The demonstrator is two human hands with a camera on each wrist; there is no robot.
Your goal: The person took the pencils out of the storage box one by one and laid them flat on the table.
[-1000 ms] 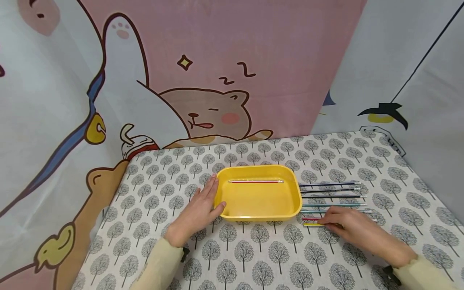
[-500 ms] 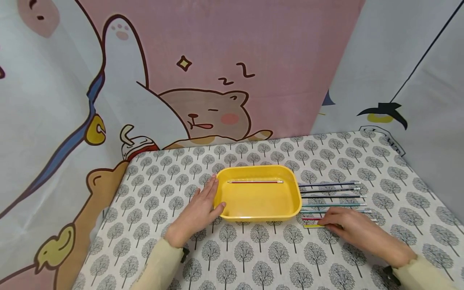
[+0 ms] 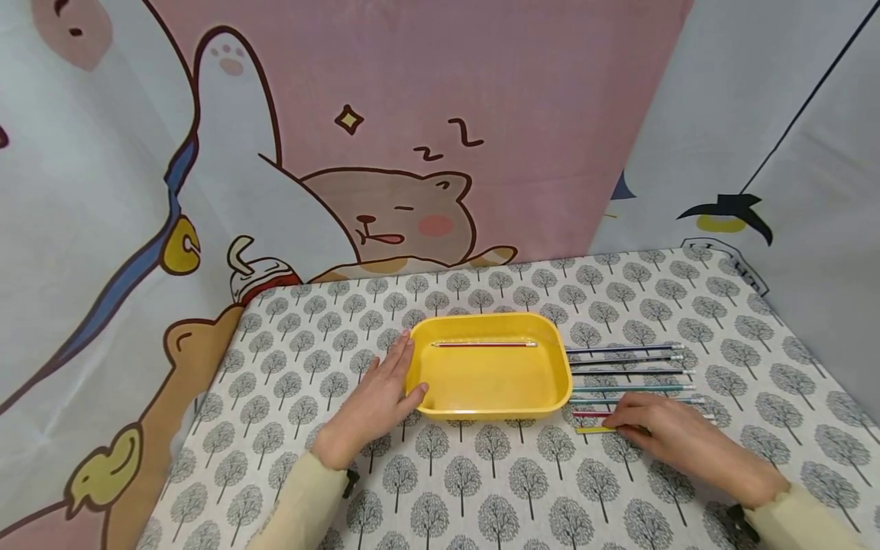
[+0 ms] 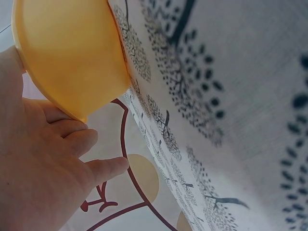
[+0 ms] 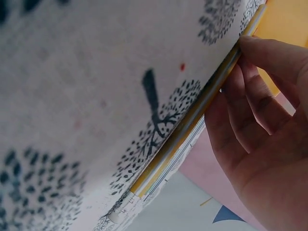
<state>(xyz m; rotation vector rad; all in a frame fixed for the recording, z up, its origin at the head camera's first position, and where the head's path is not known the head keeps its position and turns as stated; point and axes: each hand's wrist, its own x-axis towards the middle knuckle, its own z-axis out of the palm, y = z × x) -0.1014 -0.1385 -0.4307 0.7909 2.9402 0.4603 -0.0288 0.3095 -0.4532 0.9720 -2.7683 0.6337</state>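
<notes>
A yellow tray (image 3: pixel 491 416) lies on the cloth, with one red-and-white striped pencil (image 3: pixel 484 344) along its far inner side. My left hand (image 3: pixel 374 401) rests on the tray's left rim, thumb and fingers lying across the edge, as the left wrist view also shows. To the right of the tray, my right hand (image 3: pixel 670 431) pinches a yellow pencil (image 3: pixel 594 430) between thumb and fingers. The right wrist view shows this pencil (image 5: pixel 178 137) lying along the cloth, with a pale stripe and a white eraser end. Its far tip is partly hidden.
Several dark and teal pencils (image 3: pixel 632 373) lie in a row at the tray's right side, their left ends close to it. A red pencil (image 3: pixel 587 414) lies just beyond the yellow one. Behind the tree-print tablecloth (image 3: pixel 481 489) hangs a cartoon-printed curtain (image 3: pixel 536 114).
The yellow pencil has shifted very slightly toward me and rolled a little in my right fingers. The left hand and tray have stayed in place.
</notes>
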